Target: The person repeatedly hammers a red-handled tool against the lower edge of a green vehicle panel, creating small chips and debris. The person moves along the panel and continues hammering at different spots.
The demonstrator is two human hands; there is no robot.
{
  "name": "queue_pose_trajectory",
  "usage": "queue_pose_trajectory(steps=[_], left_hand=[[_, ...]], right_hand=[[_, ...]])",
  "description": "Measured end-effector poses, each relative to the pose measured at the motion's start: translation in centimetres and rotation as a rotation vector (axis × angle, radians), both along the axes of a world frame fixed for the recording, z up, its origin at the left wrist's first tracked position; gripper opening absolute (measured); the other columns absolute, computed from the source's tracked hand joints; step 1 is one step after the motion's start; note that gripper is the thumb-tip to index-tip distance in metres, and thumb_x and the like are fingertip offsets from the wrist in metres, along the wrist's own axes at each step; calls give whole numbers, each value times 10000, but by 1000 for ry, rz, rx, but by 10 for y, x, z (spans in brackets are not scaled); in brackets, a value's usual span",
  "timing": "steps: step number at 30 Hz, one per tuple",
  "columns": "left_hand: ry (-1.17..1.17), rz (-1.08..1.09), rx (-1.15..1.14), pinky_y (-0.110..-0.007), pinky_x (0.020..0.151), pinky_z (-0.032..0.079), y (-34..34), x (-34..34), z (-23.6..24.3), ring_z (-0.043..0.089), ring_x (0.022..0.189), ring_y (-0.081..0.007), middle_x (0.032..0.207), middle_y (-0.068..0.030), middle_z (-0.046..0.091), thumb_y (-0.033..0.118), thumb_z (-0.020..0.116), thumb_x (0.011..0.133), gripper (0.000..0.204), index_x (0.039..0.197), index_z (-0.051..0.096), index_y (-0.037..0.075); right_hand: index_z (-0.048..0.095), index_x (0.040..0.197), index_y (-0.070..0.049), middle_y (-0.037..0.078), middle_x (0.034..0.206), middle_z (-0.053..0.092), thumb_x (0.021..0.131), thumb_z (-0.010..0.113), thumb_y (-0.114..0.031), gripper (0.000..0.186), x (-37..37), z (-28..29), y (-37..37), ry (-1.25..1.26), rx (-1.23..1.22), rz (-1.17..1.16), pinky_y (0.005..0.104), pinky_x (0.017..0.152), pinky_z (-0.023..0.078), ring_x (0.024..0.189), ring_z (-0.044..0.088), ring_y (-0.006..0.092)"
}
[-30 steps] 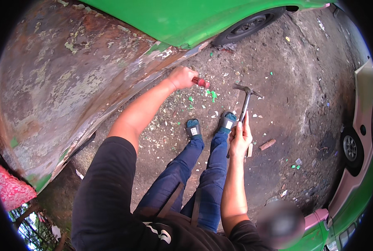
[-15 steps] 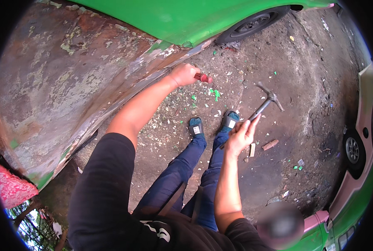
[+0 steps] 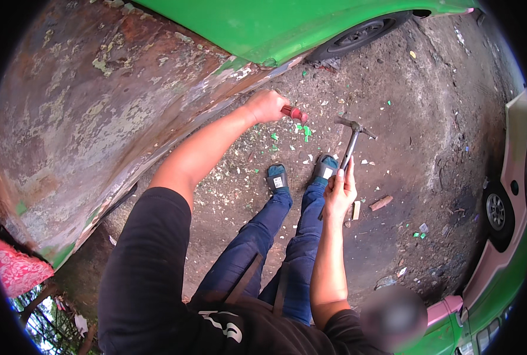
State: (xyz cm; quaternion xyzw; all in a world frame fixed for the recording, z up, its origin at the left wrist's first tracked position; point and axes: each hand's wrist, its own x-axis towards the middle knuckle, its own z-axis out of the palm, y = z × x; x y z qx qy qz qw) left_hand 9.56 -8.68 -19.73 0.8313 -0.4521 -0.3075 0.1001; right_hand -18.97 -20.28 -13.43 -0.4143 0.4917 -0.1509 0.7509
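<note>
Left hand (image 3: 267, 107) hides part of the red tool (image 3: 294, 112), kind unclear; most of its fingers out of sight. Right hand (image 3: 339, 195) covers part of the hammer (image 3: 351, 141) handle. Round dark shape (image 3: 393, 319), lower right, blurred, can't identify. Green vehicle (image 3: 234, 29) cut off up top; pink-and-green vehicle (image 3: 480, 269), red patterned cloth (image 3: 18, 269) cut by fisheye rim. Pale flakes on ground too small to tell.

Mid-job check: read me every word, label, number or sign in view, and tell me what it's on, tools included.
White label on the left sandal: too small to read.
White label on the right sandal: too small to read.
White print on the dark shirt: folded, not readable.
Hammer and red handle: no lettering I can make out.
</note>
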Motion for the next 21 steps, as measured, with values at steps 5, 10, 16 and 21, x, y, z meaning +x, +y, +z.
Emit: queue_pose_trajectory(steps=[5,10,16,21], left_hand=[[-27,-28,-13,-487,700,541,5,-1,-5,678,763,-361,781,-143,691,272,611,769,145,747,657,136],[-48,-54,-17,-481,689,542,11,-2,-4,674,754,-364,783,-143,689,258,617,769,138,751,652,125],[-13,-12,-140,-464,684,542,1,8,0,671,761,-369,791,-144,688,240,621,783,132,749,652,117],[-7,-28,-80,-459,679,539,16,1,-3,668,750,-368,787,-149,686,260,634,799,143,768,680,128]], right_hand=[[405,1484,-133,-69,737,468,1005,535,-120,496,1,1,3,-26,44,-7,171,454,301,544,368,9],[368,1502,-142,-56,680,406,1016,511,-111,508,3,17,10,-17,16,-60,186,425,303,527,352,22],[433,1476,-177,-88,674,403,1007,538,-153,481,34,-9,59,78,-101,102,207,474,337,535,380,28],[400,1487,-150,-68,668,476,1013,508,-131,487,9,5,36,40,-116,-167,214,458,358,527,435,38]])
